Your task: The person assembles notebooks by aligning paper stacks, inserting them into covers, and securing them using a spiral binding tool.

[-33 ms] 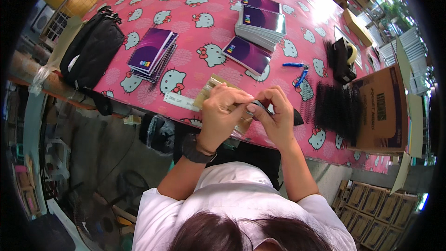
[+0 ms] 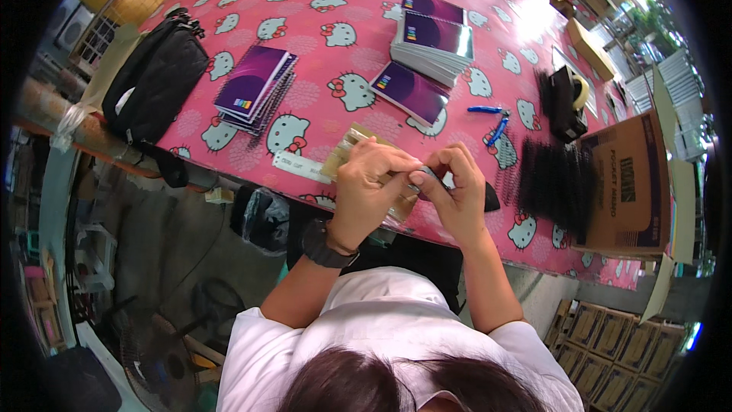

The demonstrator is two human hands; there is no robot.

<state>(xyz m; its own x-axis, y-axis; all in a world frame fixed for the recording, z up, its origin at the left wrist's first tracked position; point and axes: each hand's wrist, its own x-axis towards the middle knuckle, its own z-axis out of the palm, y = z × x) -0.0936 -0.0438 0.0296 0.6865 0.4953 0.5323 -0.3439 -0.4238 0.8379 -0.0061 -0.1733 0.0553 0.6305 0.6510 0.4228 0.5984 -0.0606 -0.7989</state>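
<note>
Close together near the table's front edge, my left hand (image 2: 374, 181) and my right hand (image 2: 460, 197) have thumbs and fingers pinched. Their fingertips meet around a small dark item (image 2: 429, 173), mostly covered and too small to name. A pointed black piece (image 2: 492, 197) shows just beyond my right hand. Beneath my left hand lies a tan, shiny flat piece (image 2: 339, 154), partly hidden. A white printed strip (image 2: 301, 165) lies to its left. Farther off, blue-handled cutters (image 2: 497, 123) rest on the table, to the right of the purple notebooks (image 2: 409, 91).
More spiral notebooks (image 2: 255, 85) are stacked at left, beside a black bag (image 2: 156, 80). On the right are a heap of black binding coils (image 2: 550, 183), a tape dispenser (image 2: 566, 103) and an open cardboard box (image 2: 627, 187). A pink patterned cover (image 2: 313, 38) lies over the table.
The whole view has shifted slightly, so the table things appear a little lower and to the right. My hands keep nearly the same pinched pose.
</note>
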